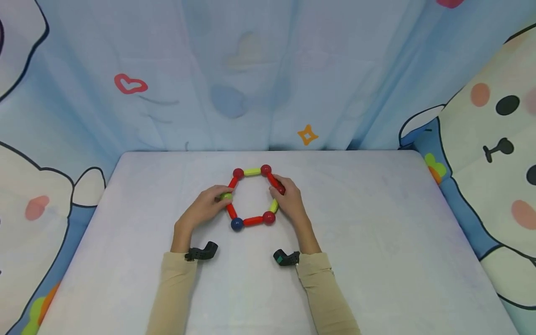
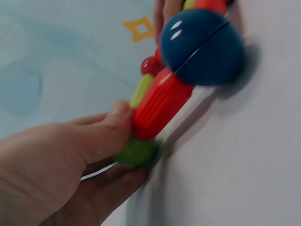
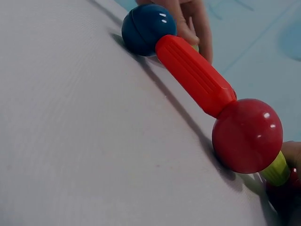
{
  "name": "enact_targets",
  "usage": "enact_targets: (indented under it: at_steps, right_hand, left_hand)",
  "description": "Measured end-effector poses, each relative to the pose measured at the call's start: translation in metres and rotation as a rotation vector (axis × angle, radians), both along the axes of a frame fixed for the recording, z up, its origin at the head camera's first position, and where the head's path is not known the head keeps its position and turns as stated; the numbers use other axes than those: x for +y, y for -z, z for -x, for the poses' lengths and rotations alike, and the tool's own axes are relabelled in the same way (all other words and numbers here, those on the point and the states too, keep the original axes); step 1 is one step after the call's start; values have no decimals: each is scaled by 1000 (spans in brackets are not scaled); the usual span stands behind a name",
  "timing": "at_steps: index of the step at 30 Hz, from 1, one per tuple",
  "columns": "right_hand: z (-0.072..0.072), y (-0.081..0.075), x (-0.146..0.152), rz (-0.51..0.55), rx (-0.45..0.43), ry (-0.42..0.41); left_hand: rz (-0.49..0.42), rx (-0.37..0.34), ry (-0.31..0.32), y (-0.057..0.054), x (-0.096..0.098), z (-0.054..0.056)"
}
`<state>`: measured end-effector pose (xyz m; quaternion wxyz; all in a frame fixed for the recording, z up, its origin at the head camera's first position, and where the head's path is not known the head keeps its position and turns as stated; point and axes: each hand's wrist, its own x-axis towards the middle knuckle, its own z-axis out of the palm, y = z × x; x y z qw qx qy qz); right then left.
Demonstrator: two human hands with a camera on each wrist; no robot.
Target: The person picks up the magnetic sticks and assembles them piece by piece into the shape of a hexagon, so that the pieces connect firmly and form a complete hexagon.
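Note:
A closed ring of balls and rods, looking like a magnetic building toy, lies on the white table between the hands. At its left corner my left hand (image 1: pixel 208 203) pinches the green ball (image 2: pixel 136 153) between thumb and fingers. On the opposite side, my right hand (image 1: pixel 288 197) holds the dark red ball (image 1: pixel 281 189), partly covering it. The blue ball (image 1: pixel 237 224) forms the near left corner, joined by a red rod (image 3: pixel 195 75) to another dark red ball (image 3: pixel 248 135). Two more dark red balls, one being the far left ball (image 1: pixel 238 173), flank a yellow-green rod (image 1: pixel 252 171).
The white-covered table (image 1: pixel 398 242) extends around the ring on every side. Behind it hangs a light blue printed curtain (image 1: pixel 259 83). A black wrist camera (image 1: pixel 203 251) sits on the left wrist, and a second black camera (image 1: pixel 286 257) on the right.

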<state>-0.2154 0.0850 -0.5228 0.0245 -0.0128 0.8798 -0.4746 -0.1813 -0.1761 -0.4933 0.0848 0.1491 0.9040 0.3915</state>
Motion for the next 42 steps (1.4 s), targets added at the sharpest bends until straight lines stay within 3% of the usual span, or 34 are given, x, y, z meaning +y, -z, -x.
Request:
enact_targets:
  at_steps: [3,5,10,12,17,20,34,42]
  right_hand:
    - [1,2,1,25,-4,34]
    - [0,4,4,76,2,100]
    - [-3,7,14,202,14,253]
    - [-4,8,15,178,16,231]
    - [-8,6,18,36,78,36]
    - [-11,6,19,2,115,-28]
    - [-9,6,19,21,113,-16]
    - [-11,7,20,10,119,5]
  left_hand:
    - [-35,-41,75,0,-10,0]
    - [-47,-51,105,1,-13,1]
    - [-41,-74,73,2,-14,2]
    - [-30,-71,44,2,-14,2]
    - [-12,-36,14,4,-12,2]
    - [-6,-12,5,6,-13,2]
    - [19,121,-42,10,-7,3]
    - [16,121,-67,11,-2,3]
